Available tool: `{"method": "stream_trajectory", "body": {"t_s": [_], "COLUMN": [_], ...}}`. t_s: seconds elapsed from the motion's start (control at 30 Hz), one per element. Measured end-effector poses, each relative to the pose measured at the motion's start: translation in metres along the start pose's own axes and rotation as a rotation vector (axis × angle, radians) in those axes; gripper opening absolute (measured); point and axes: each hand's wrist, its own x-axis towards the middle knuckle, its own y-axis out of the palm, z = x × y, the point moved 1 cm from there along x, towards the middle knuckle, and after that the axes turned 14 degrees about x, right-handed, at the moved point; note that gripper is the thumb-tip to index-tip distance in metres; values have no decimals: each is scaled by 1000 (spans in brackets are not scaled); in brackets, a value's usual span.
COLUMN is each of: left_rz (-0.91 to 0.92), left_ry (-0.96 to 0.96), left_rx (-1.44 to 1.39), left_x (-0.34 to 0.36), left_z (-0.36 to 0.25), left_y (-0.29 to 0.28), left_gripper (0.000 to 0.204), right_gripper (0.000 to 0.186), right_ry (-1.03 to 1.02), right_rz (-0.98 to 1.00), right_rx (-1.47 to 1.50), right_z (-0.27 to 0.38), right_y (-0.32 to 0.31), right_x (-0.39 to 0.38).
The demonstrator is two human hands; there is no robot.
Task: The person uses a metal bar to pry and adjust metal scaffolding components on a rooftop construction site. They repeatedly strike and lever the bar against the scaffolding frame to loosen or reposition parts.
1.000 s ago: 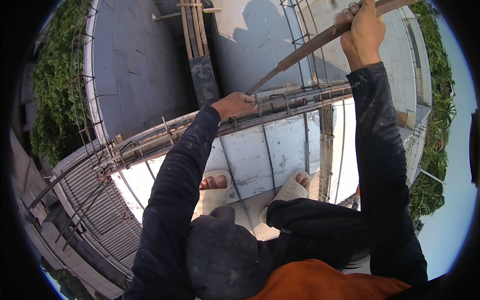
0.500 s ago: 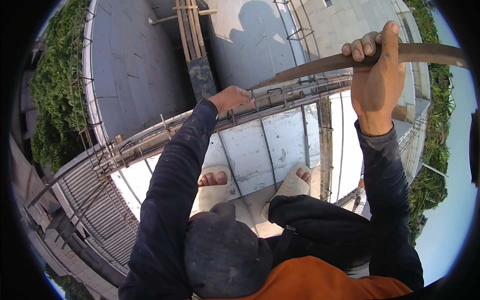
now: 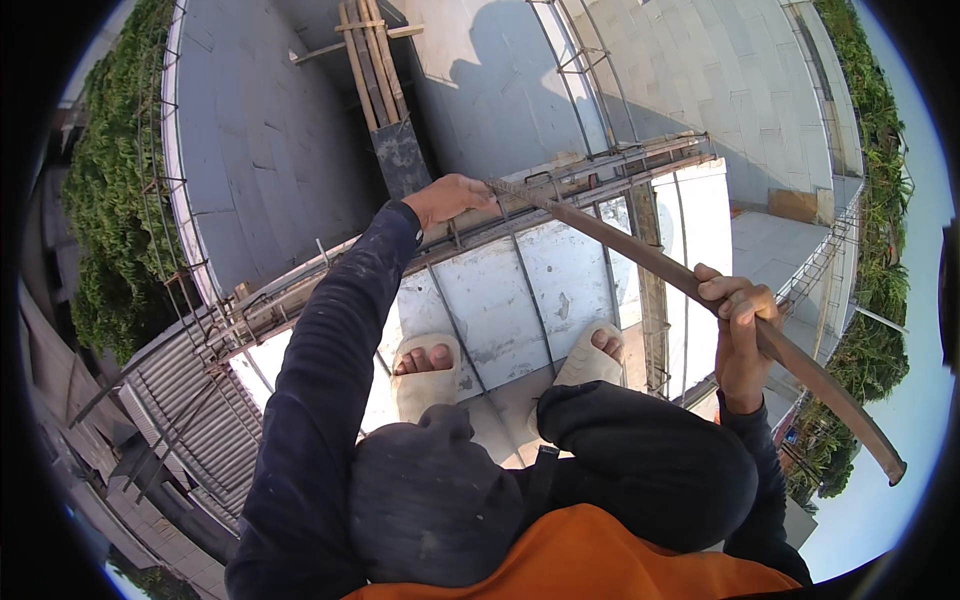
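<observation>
My right hand (image 3: 742, 330) is closed around a long, rusty brown metal bar (image 3: 642, 256). The bar slants from my left fingertips down to the lower right, its bent free end beyond my right hand. Its far end narrows and meets the upper end of a thin steel rod (image 3: 530, 285); how they join is too small to make out. My left hand (image 3: 452, 200) has its fingers pressed together at that spot, seemingly pinching the rod's top. A beam cage of reinforcing bars (image 3: 590, 192) runs crosswise just past the left hand.
My sandalled feet (image 3: 428, 375) stand on a ledge by a white panel (image 3: 490, 320). Beyond the cage, a deep gap drops between grey block walls (image 3: 250, 130), with bamboo poles (image 3: 372, 65) rising in it. A corrugated roof (image 3: 190, 420) lies below left, trees (image 3: 115, 200) farther out.
My right hand has swung the bar downward and toward me, from above the cage to a slant below it. My left hand has barely moved, staying at the rod's end.
</observation>
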Motion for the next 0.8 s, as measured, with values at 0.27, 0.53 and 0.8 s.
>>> {"method": "stream_trajectory", "body": {"t_s": [0.27,0.53,0.8], "left_rz": [-23,-401,4], "left_ry": [-73,872,602], "left_rx": [1,890,854], "left_x": [8,-47,-14], "left_z": [-1,-174,-227], "left_y": [2,65,136], "left_gripper": [39,62,36], "right_gripper": [33,24,64], "right_ry": [130,233,739], "right_rz": [-145,-267,135], "right_rx": [102,140,-115], "right_z": [-4,-27,36], "right_y": [18,10,-11], "right_x": [-23,-71,-99]}}
